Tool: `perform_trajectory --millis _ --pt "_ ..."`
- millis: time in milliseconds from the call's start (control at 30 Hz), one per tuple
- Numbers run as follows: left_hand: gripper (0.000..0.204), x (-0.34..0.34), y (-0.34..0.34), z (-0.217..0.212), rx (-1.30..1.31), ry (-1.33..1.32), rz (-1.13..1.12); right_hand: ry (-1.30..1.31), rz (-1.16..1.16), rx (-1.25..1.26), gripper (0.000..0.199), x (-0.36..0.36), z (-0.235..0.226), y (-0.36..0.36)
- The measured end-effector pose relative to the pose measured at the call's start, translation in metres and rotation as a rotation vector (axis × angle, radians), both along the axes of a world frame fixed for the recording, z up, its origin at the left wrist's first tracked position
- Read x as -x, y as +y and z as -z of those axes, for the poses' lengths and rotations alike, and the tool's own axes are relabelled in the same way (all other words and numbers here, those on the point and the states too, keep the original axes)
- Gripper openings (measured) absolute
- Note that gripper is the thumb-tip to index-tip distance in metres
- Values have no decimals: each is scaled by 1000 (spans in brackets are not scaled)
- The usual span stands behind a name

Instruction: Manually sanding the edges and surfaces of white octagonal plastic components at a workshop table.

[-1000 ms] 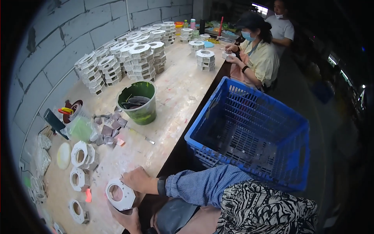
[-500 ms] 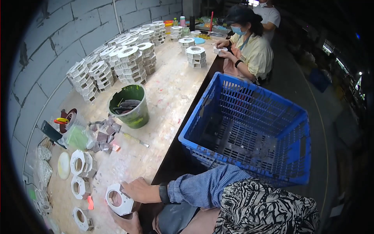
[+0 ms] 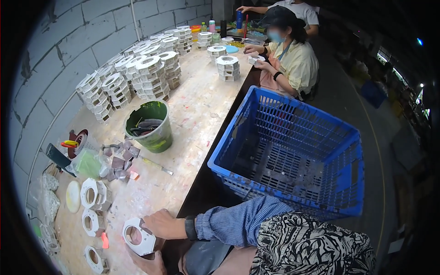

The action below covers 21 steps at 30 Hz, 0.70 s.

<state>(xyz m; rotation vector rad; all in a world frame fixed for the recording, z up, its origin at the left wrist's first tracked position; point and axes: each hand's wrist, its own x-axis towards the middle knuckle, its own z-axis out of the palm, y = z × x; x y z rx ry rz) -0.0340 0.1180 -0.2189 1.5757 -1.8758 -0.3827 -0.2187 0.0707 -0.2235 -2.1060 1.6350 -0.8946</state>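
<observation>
A white many-sided frame piece (image 3: 145, 246) with a large round hole stands tilted at the near edge of the table. My left hand (image 3: 149, 263) grips its lower side, partly hidden at the picture's bottom. From the right, my right hand (image 3: 164, 224), with a dark band at the wrist, closes its fingers over the upper edge. Whether anything small is under those fingers cannot be seen. Left of my hands, three similar white frame pieces (image 3: 93, 223) stand in a row. An orange-red scrap (image 3: 105, 240) lies beside them.
A green bucket (image 3: 156, 141) holds dark pieces; worn sandpaper scraps (image 3: 118, 163) and a narrow blade tool (image 3: 157, 166) lie nearby. Stacked white frames (image 3: 149, 78) line the wall side. A blue crate (image 3: 286, 156) stands right of the table. A co-worker (image 3: 293, 59) handles another frame beyond.
My hands keep their hold on the frame piece, with little visible shift. The co-worker's hands have moved apart. Behind, another person's arm now reaches to a blue cup.
</observation>
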Motion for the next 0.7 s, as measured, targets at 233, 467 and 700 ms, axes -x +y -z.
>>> perform_trajectory --millis 233,467,700 --pt "96 8 -3 -4 17 -20 2 -7 21 20 32 4 4 -3" --pt "83 -3 -2 3 44 -68 -30 -30 20 35 30 -8 8 1" --pt "80 11 -16 4 48 240 89 35 -43 -174 24 3 -7 4"
